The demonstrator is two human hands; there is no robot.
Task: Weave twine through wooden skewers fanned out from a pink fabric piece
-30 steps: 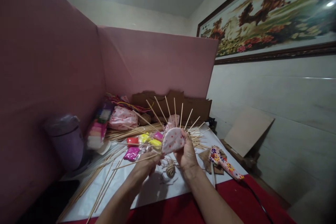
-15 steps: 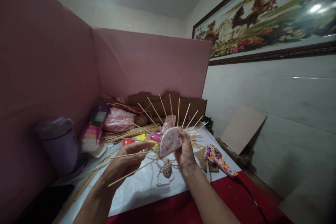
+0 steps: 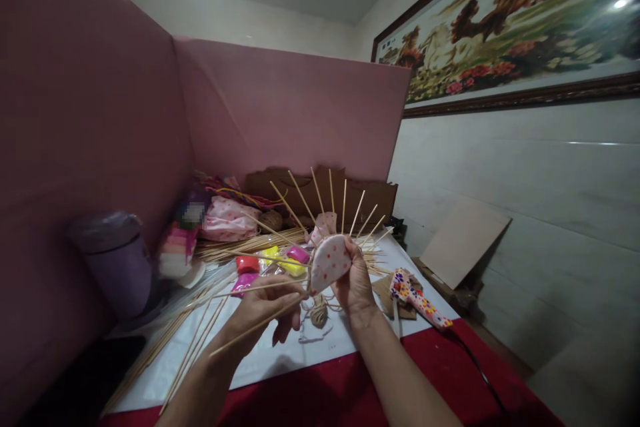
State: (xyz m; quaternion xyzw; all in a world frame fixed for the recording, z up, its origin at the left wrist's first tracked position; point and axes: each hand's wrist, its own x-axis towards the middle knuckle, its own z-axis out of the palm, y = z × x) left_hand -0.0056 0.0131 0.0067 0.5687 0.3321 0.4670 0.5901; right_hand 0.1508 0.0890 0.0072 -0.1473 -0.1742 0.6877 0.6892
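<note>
My right hand grips a half-round piece covered in white cloth with red dots, its thumb on the front. Thin wooden sticks fan out from the curved edge. A pink cloth bow sits behind the top. My left hand is among the lower left sticks, thumb and forefinger closed near the base of the lowest stick; what they pinch is too small to make out. Below the piece, a small ball of twine lies with loose strands around it.
A flowered glue gun rests on cardboard at right, its cord trailing over red cloth. Coloured clay packets, loose sticks and a bundle of sticks lie left. A purple bin stands far left.
My left hand has moved right and down to the base of the lower sticks, its fingers closing there. The right hand still holds the dotted piece; the view has shifted slightly.
</note>
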